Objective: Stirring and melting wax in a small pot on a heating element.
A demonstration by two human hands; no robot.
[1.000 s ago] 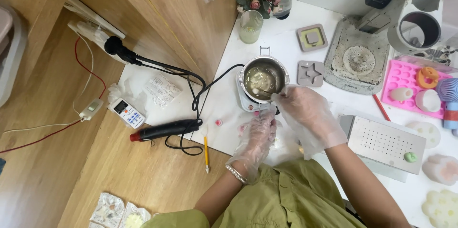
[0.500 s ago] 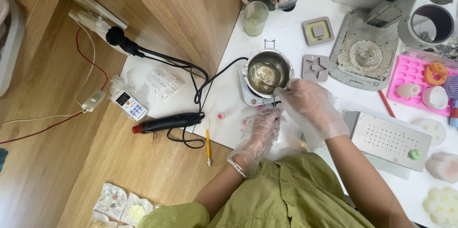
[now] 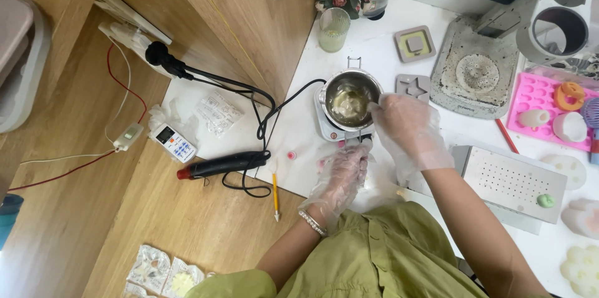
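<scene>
A small steel pot (image 3: 359,83) of pale, half-melted stuff sits on a little white hot plate (image 3: 321,124) on the white table (image 3: 374,48). My left hand (image 3: 342,176), in a clear plastic glove, grips the pot's thin wire handle at the near side of the plate. My right hand (image 3: 410,131), also gloved, is pinched at the pot's right rim on a thin stirring stick that dips into the melt. Most of the stick is hidden by my fingers.
A black heat gun (image 3: 221,164) and its cord lie left of the plate, with a pencil (image 3: 275,197) and a small remote (image 3: 173,142). Behind stand a glass cup (image 3: 332,29), star mould (image 3: 413,87) and square mould (image 3: 414,43). A pink mould tray (image 3: 536,93) and perforated metal box (image 3: 511,179) lie right.
My right hand has moved from the pot's near rim round to its right rim, stirring. My left hand stays at the handle. The view has shifted slightly.
</scene>
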